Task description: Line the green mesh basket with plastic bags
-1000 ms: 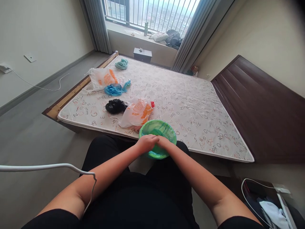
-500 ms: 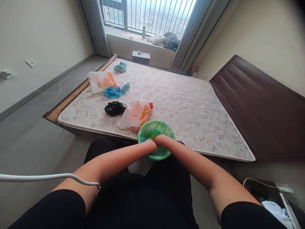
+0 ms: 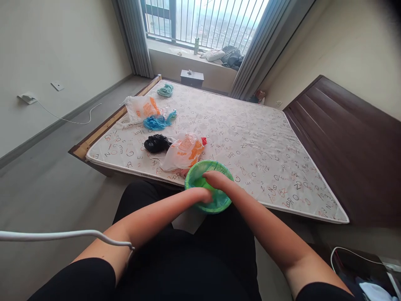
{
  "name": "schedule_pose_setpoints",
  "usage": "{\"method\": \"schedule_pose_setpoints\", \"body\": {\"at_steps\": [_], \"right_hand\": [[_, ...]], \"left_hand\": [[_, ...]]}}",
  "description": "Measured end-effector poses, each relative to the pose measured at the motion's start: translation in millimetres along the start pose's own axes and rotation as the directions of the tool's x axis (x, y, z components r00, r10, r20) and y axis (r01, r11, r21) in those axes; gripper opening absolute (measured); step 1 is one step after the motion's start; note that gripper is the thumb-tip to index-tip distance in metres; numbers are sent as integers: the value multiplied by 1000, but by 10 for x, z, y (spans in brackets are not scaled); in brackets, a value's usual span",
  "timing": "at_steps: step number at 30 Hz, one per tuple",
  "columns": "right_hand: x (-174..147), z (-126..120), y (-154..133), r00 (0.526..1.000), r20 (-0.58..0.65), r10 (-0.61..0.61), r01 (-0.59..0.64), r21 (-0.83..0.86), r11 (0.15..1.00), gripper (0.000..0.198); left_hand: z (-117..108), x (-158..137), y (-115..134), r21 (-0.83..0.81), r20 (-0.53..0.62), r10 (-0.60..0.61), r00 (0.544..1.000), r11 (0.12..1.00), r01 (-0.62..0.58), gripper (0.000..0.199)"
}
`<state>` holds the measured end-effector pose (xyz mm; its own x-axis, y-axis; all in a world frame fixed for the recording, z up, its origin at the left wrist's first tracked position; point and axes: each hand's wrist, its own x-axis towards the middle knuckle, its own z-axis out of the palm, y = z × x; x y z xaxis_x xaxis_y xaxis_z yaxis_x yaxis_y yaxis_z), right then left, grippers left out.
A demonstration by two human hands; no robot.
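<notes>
A round green bin stands between my knees at the mattress edge, with a thin blue-green plastic bag lining its inside. My left hand reaches into it from the near side, its fingers blurred and hidden below the wrist. Farther back in the bin is my right hand, bent downward against the lining; its fingertips are mostly out of sight. Whether either hand pinches the plastic cannot be made out. A white plastic bag with orange print lies just beyond the bin.
On the patterned mattress are a black plastic bag, a blue plastic bag, another white bag and a teal cloth-like bundle. A dark headboard rises at right. A white cable crosses my left arm.
My hands, crossed close together before, have moved apart inside the bin: the right one is farther back, the left one lower. The whole view has shifted slightly.
</notes>
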<state>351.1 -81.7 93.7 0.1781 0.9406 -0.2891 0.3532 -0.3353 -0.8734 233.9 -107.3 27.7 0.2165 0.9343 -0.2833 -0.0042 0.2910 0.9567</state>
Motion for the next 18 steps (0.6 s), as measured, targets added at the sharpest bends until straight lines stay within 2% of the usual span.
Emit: {"method": "schedule_pose_setpoints", "body": {"at_steps": [2, 4, 5, 6, 7, 8, 9, 11, 12, 13, 15, 16, 18], "right_hand": [[-131, -187, 93, 988, 74, -136, 148, -200, 969, 9], [-295, -407, 262, 953, 62, -298, 291, -478, 829, 17], [-382, -514, 369, 925, 30, -380, 317, -614, 723, 23], [-469, -610, 487, 917, -66, -393, 256, -658, 708, 32], [-551, -689, 608, 918, -142, -370, 198, -645, 738, 41], [-625, -749, 725, 931, -191, -310, 146, -584, 798, 45], [-689, -788, 832, 957, -214, -198, 73, -480, 874, 48], [-780, -805, 994, 980, -188, 64, -99, -187, 977, 50], [-805, -791, 1044, 973, -166, 162, -171, -36, 985, 49], [-820, -766, 1073, 960, -158, 231, -218, 97, 971, 47], [-825, -705, 1078, 936, -176, 305, -250, 278, 927, 39], [-820, -674, 1062, 927, -178, 329, -259, 330, 908, 34], [-806, -624, 1019, 917, -148, 370, -292, 383, 876, 26]], "left_hand": [[-175, 17, 126, 71, 172, -5, 985, 997, -8, 26], [-409, 34, 270, 120, 305, 19, 952, 991, -58, 27], [-548, 48, 341, 132, 353, 43, 935, 987, -95, 24], [-700, 68, 404, 163, 404, 106, 908, 969, -186, 20], [-862, 95, 452, 186, 394, 150, 907, 953, -238, 18], [-1034, 130, 478, 184, 343, 171, 924, 952, -245, 19], [-1210, 170, 479, 158, 263, 163, 951, 965, -209, 20], [-1567, 257, 394, 38, 3, 97, 995, 995, -97, 19], [-1739, 300, 312, -32, -143, 54, 988, 998, -59, 19], [-1902, 340, 211, -99, -264, -5, 964, 995, -22, 18], [-2183, 405, -15, -211, -423, -189, 886, 972, 106, 16], [-2295, 431, -122, -246, -449, -294, 844, 949, 199, 14], [-2453, 475, -291, -274, -453, -394, 800, 915, 296, 8]]}}
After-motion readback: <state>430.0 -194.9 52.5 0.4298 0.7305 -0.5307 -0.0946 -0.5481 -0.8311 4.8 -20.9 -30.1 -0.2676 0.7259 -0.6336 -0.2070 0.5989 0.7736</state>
